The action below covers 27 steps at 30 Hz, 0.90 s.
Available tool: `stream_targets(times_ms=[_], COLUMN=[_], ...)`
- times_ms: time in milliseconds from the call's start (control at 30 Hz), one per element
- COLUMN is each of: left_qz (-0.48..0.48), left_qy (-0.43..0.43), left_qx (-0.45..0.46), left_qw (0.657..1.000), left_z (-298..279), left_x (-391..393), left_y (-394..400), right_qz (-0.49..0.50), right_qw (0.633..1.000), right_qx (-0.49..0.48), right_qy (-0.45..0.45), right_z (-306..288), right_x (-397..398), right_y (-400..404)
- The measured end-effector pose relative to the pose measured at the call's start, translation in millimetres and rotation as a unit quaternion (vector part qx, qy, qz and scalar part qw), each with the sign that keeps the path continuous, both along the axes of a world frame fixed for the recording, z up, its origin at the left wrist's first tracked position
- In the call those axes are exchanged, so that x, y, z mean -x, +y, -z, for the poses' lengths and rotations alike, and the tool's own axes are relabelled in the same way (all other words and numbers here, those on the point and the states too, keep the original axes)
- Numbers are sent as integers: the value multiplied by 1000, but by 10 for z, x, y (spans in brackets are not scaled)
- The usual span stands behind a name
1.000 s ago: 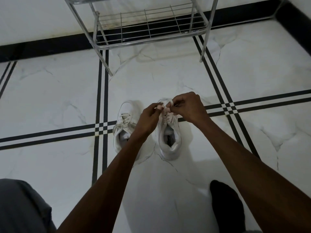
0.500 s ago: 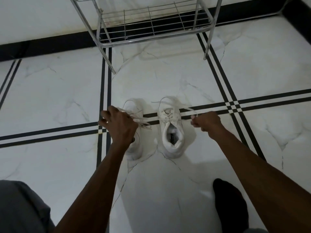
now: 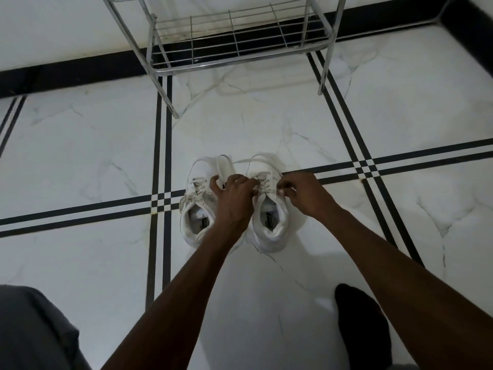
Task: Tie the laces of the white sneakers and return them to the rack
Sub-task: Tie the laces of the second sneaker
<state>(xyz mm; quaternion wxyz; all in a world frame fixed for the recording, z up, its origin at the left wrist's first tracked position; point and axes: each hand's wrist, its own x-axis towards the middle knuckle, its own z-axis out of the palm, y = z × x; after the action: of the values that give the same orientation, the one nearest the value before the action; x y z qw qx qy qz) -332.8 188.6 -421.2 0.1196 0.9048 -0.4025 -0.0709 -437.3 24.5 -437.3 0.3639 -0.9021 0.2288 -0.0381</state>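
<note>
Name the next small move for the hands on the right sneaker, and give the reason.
Probably cross the two lace ends and pull a first knot snug. Both the left hand and right hand pinch laces over the right sneaker, whose laces still trail loose past its toe; both sneakers sit on the floor, short of the rack.

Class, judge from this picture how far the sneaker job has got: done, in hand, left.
Done: nothing clearly; no finished bow shows. In hand: left hand and right hand work the laces of the right sneaker. Left: the left sneaker, laces loose, then both onto the rack.
</note>
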Motion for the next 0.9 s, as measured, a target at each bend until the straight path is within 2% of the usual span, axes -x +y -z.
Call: stream_targets(times_ms=[100, 267, 367, 533, 633, 700, 767, 833, 900], left_qz=[-37, -31, -82, -184, -201, -159, -59, 36, 78], left_qy=[1, -21, 42, 171, 216, 171, -1, -150, -202], left_qx=[32, 5, 32, 97, 110, 60, 1, -24, -11], left_qw=[999, 999, 995, 963, 949, 971, 998, 988, 976], left_z=[23, 160, 145, 113, 75, 72, 78, 99, 93], left_x=[0, 99, 160, 196, 181, 136, 69, 20, -7], left_y=[-16, 29, 37, 29, -9, -22, -12, 50, 129], right_qz=[4, -32, -10, 38, 46, 45, 49, 54, 56], right_qw=[999, 999, 1000, 998, 998, 999, 998, 997, 997], right_qx=[31, 28, 2, -36, -29, -11, 33, 55, 59], right_qy=[13, 10, -5, -34, -32, -25, -17, -9, -4], right_z=[-44, -121, -119, -109, -102, -102, -122, -153, -177], right_x=[-2, 31, 13, -2, -13, -1, 13, 18, 27], right_y=[50, 117, 127, 156, 158, 159, 137, 101, 85])
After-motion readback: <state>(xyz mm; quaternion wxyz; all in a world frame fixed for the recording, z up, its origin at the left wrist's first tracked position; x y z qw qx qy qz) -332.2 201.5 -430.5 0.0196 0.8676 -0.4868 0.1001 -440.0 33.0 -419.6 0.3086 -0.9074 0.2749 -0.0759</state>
